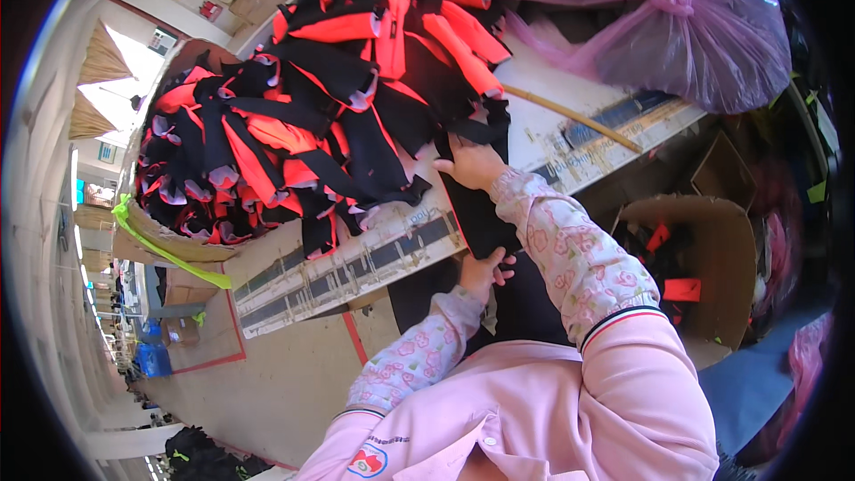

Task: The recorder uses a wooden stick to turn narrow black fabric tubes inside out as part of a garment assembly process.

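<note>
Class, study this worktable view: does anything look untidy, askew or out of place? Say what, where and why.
The heap of black and orange fabric pieces sprawls unsorted, with strips drooping over the table edge. A wooden stick lies askew across the table. The right hand and left hand hold a black piece hanging off the edge.

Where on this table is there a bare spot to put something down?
Bare table top shows between the wooden stick and the black-and-orange fabric pile, and along the near edge left of the left hand. The pile and purple bag crowd the rest.
</note>
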`<control>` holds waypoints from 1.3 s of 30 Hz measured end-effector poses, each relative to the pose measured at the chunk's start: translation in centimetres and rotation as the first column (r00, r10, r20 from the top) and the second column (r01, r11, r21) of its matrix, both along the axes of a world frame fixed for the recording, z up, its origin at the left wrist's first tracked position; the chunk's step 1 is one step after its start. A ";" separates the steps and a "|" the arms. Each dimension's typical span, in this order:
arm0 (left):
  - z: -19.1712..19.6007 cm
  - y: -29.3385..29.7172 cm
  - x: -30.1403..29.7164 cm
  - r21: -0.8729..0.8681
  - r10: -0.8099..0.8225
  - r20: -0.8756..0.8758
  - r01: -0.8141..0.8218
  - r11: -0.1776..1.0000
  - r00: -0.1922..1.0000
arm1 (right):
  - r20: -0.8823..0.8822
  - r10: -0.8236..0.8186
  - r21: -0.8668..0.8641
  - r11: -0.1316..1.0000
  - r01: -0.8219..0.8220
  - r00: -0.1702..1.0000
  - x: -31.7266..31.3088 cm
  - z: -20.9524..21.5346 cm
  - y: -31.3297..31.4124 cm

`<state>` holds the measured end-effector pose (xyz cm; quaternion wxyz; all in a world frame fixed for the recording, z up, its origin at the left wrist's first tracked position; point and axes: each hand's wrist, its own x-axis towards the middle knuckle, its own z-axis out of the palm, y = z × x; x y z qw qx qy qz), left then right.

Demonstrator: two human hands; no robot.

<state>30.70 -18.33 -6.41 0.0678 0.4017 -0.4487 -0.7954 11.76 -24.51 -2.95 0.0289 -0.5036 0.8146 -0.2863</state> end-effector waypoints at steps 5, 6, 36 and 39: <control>0.0 -0.3 0.8 0.072 -0.018 -0.030 0.020 0.997 0.999 | 0.513 0.291 -0.334 0.934 -0.125 0.808 -2.4 2.0 2.8; 0.0 -0.7 1.2 0.094 -0.009 -0.033 0.012 0.995 0.999 | 0.680 0.310 -0.306 0.943 -0.126 0.664 -2.3 3.3 4.1; 15.0 2.7 -2.5 0.182 0.137 -0.649 -0.022 0.983 0.749 | 0.900 0.401 -0.182 0.701 0.690 -0.170 8.7 2.5 28.8; 15.0 3.2 -2.4 0.121 0.175 -0.607 -0.127 0.984 0.775 | 0.910 0.360 -0.133 0.723 0.678 -0.205 9.2 2.2 29.1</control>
